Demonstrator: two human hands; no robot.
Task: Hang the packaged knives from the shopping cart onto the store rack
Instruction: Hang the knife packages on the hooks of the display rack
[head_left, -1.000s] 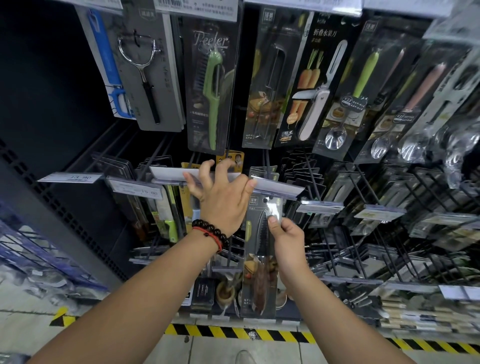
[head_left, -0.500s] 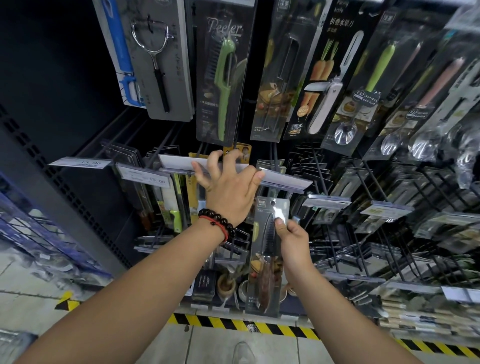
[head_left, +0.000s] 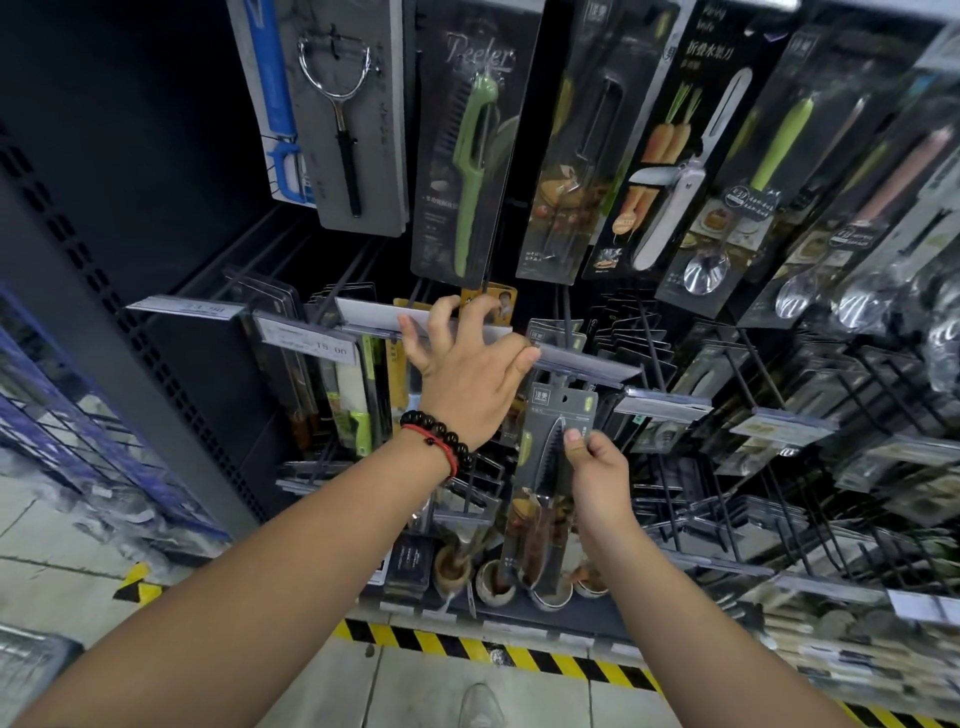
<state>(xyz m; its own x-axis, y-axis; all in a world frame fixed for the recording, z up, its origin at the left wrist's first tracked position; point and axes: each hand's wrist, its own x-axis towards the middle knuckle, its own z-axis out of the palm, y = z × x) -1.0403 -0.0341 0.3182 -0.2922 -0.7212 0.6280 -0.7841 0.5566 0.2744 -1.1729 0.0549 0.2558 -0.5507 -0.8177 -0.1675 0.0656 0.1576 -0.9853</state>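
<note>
My right hand (head_left: 597, 470) pinches a packaged knife (head_left: 543, 499) by the right edge, near its top. The dark card shows a serrated blade and a brown handle and hangs upright. Its top sits just under a clear price tag (head_left: 589, 366) at the end of a rack hook. My left hand (head_left: 467, 379), with a bead bracelet on the wrist, is spread wide. Its fingers rest on the neighbouring tag strip (head_left: 374, 317) and its thumb touches the tag above the knife. More packaged knives (head_left: 358, 415) hang on hooks to the left.
Peelers (head_left: 467, 156), a folding fruit knife (head_left: 670, 171) and spoons (head_left: 706, 270) hang on the row above. Rows of black wire hooks (head_left: 753, 415) fill the right side. A blue wire cart (head_left: 57, 415) stands at the left. Yellow-black tape (head_left: 467, 647) marks the floor edge.
The view has drifted a little along the rack. Both hands keep their places: the left on the tags, the right holding the packaged knife under the hook's tag.
</note>
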